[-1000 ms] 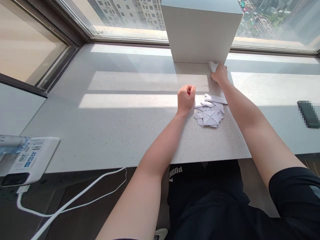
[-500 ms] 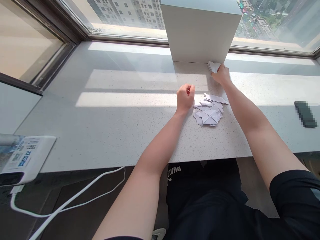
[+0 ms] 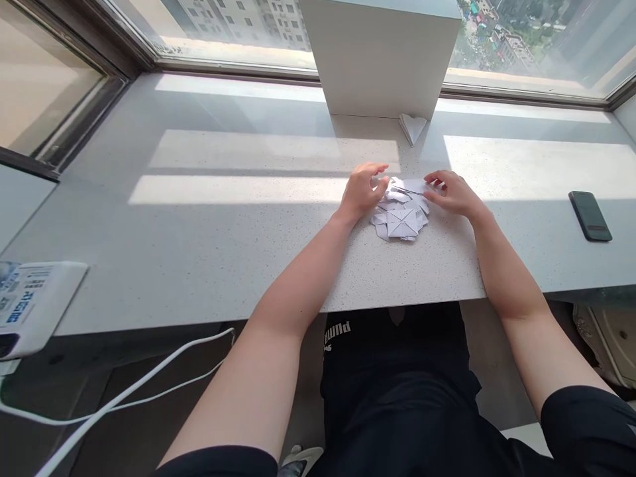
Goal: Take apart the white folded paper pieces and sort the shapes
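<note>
A white speckled counter [image 3: 199, 258] is being lit by the sun in pale bands, and its far edge is being bordered by the dark frame [image 3: 233, 69] of the windows, where tall buildings [image 3: 248, 20] are being seen outside. At this far edge, a large white box [image 3: 382, 66] is standing, and a folded paper wedge [image 3: 412, 129] is lying just before its right lower corner.

Between the box and the near edge, a pile of folded papers [image 3: 402, 224] is being spread loosely, with a creased rectangle on top. At its upper left side, the left hand [image 3: 364, 191] is being held with fingers bent, thumb and forefinger a little apart. At its upper right side, the right hand [image 3: 453, 192] is being held loosely open, with the fingertips at the end of a long paper; whether the papers are being touched by either hand cannot be told surely.

Toward the right end, a dark phone [image 3: 589, 216] is lying flat. At the left near corner, a white device [image 3: 44, 298] is being cut by the view's border, and below the near edge white cables [image 3: 149, 376] are hanging over the dark floor.
</note>
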Demonstrator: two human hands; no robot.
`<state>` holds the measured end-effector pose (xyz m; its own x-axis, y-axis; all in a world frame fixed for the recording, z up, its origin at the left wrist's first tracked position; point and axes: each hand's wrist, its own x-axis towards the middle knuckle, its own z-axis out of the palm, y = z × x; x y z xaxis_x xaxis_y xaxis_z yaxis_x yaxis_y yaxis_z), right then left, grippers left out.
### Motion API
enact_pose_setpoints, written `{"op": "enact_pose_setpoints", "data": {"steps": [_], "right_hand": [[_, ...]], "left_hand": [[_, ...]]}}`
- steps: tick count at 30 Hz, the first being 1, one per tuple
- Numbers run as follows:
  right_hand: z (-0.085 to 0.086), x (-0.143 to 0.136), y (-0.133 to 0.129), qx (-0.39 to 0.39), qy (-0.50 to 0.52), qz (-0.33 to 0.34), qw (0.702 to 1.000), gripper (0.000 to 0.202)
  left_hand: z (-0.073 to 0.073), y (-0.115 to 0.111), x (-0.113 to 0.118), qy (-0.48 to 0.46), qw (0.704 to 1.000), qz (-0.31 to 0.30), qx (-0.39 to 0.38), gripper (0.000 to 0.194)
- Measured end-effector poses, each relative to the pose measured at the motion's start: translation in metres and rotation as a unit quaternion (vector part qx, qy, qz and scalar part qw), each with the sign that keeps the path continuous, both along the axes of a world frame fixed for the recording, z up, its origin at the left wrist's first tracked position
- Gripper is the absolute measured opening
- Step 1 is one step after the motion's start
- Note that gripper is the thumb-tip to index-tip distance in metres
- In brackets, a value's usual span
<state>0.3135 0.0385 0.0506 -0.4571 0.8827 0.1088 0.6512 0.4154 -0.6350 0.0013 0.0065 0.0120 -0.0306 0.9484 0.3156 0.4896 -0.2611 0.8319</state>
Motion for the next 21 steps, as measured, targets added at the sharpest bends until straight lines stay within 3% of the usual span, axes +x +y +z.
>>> {"op": "enact_pose_setpoints", "data": {"steps": [8, 21], "right_hand": [[-0.005, -0.008, -0.003, 0.022, -0.029, 0.031, 0.999, 0.035], [-0.003, -0.017, -0.007, 0.026, -0.018, 0.047, 0.998, 0.016]], "left_hand": [[-0.004, -0.001, -0.009, 0.102, 0.988, -0.116, 0.011, 0.044], [0.005, -0.009, -0.015, 0.088, 0.99, -0.105, -0.014, 0.029]]}}
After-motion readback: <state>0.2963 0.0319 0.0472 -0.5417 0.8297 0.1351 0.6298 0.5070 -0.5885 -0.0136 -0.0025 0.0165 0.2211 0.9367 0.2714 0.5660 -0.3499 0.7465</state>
